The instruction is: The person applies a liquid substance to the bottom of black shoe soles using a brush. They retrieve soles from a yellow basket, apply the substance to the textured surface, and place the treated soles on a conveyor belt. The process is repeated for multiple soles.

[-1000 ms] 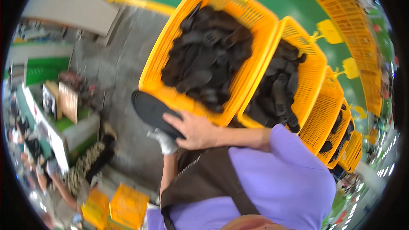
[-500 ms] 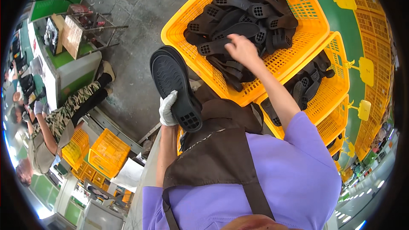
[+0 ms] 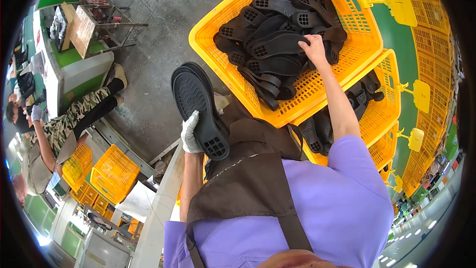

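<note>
In a white glove, my left hand (image 3: 190,133) is wrapped round a small stack of black shoe soles (image 3: 192,94), treaded side up with a grid pattern at the heel end. My bare right hand (image 3: 313,49) reaches into a yellow plastic basket (image 3: 277,115) ahead of me. Its fingers pinch one end of a black shoe sole (image 3: 276,45) that lies on top of the heap. Around that sole, several more black soles (image 3: 267,4) lie jumbled at different angles.
Below the full basket, to the right, stand more yellow baskets (image 3: 389,119) with black soles, bearing yellow tags (image 3: 398,4). At left, a person in camouflage trousers (image 3: 82,104) is beside a workbench (image 3: 64,77); empty-looking yellow baskets (image 3: 115,173) sit nearby.
My right hand has moved right across the heap and closed on the end of a sole, which lies differently now. My left hand still holds its stack, slightly lower.
</note>
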Tool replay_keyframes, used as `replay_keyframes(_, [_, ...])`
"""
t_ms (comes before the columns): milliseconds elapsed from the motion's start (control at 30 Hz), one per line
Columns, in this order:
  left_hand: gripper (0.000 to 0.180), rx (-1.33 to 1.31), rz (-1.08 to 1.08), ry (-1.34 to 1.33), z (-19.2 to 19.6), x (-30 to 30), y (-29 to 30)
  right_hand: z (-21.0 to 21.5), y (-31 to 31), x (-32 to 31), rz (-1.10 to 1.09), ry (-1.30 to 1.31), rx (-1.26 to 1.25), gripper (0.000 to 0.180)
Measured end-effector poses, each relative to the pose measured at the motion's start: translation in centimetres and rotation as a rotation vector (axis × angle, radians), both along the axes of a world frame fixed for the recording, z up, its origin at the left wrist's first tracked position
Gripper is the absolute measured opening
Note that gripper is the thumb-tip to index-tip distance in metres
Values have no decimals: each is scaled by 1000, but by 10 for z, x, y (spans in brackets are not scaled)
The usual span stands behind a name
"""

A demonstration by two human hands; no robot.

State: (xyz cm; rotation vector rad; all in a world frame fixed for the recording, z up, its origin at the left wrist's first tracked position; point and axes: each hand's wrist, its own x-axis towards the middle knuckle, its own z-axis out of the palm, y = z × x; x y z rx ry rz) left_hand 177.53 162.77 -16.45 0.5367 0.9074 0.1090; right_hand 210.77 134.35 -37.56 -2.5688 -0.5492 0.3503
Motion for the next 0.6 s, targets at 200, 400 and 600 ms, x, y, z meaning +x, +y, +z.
replay_keyframes(200, [40, 85, 0, 0, 3, 7, -5, -9, 31, -13, -365, 227, 61, 43])
replay_keyframes(400, [37, -18, -72, -93, -15, 9, 9, 45, 46, -27, -201, 524, 454, 27])
replay_keyframes(600, [36, 45, -122, -14, -40, 19, 31, 202, 84, -6, 133, 381, 626, 25])
